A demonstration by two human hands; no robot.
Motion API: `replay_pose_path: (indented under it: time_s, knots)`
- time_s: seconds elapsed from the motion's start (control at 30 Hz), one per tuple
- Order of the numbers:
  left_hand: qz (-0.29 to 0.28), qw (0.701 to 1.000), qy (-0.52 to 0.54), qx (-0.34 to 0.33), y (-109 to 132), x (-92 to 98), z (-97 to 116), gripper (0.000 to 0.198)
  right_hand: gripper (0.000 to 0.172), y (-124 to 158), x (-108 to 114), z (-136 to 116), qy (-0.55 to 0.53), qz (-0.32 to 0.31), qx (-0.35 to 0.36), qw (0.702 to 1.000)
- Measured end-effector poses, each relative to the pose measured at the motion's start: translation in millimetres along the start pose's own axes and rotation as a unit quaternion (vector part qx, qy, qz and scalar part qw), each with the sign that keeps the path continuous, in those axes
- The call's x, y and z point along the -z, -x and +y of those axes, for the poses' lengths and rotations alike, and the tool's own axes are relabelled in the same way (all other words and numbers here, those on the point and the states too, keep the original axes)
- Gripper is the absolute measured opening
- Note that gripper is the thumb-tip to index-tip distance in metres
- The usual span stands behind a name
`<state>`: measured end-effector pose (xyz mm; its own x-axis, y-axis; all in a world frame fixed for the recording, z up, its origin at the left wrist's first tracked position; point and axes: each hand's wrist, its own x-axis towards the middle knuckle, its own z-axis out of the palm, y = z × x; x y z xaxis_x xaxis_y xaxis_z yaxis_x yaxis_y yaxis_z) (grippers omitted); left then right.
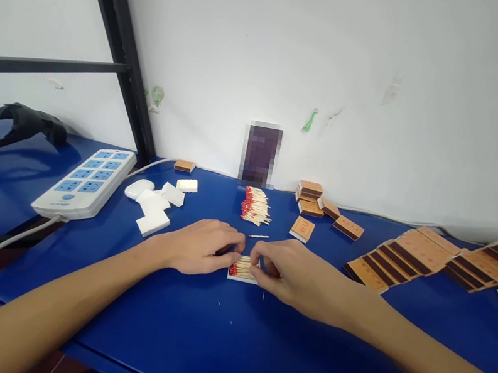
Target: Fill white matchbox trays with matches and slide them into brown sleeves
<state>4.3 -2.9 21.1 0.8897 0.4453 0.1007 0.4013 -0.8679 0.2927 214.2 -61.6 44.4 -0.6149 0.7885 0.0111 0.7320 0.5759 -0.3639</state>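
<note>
A small white matchbox tray (243, 279) lies on the blue table in front of me, filled with red-headed matches (241, 266). My left hand (206, 247) grips it at the left end, thumb and forefinger curled at the corner. At the right end my right hand (290, 276) is closed round the tray, its fingertips over the pale match ends. The fingers partly hide the tray's far side. Just beyond the hands lies a single match (258, 236). Farther back is a pile of loose matches (256, 205), heads mostly to the left.
Several white trays (154, 209) and a white rounded object (139, 189) lie left, near a power strip (87, 182). Matchboxes (306, 207) sit behind on the right, with rows of matchbox sleeves (414, 252) farther right. A pixelated dark rectangle (261, 153) stands against the wall.
</note>
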Motion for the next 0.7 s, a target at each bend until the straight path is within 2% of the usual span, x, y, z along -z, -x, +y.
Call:
replay_pose_path:
  time_s: [0.13, 0.37, 0.7]
  knots:
    - [0.001, 1.000, 0.015, -0.002, -0.2, 0.3, 0.2, 0.015, 0.010, -2.7, -6.8, 6.9, -0.007, 0.044, 0.022, 0.999]
    - [0.002, 1.000, 0.013, 0.004, -0.1, 0.1, 0.1, 0.019, 0.021, -3.8, -12.5, 13.7, -0.017, 0.021, 0.017, 0.999]
    - [-0.001, 1.000, 0.008, 0.007, -0.4, 0.6, 0.4, 0.017, 0.024, -4.3, -13.3, 13.0, -0.003, 0.008, 0.025, 1.000]
